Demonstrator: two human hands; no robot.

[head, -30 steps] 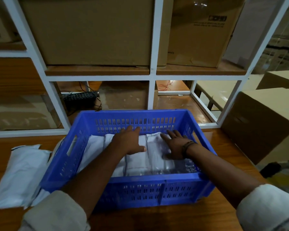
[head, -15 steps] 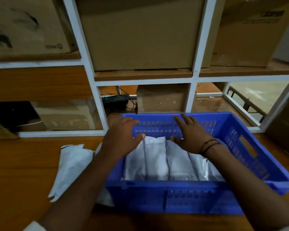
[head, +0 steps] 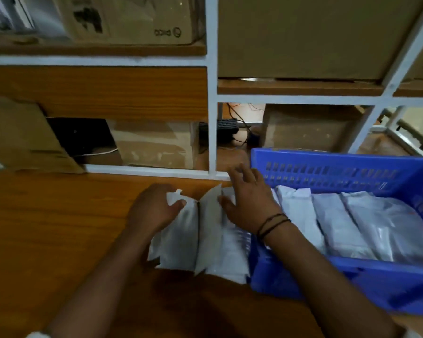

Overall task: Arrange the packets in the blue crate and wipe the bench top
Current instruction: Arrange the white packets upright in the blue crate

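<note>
Head view: white loose packets stand on edge on the bench top, just left of the blue crate, apparently bunched there for one lift. The left hand pinches the outer packet's top corner, thumb in front. The right hand lies slack, fingers spread, against the bunch's crate side, bracing it. Inside the crate, the stowed packets lie side by side, pale, glossy and creased.

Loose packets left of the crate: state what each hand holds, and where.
Left hand pinches the leftmost packet at its top end; right hand, spread open, only rests on the neighbouring packets.
</note>
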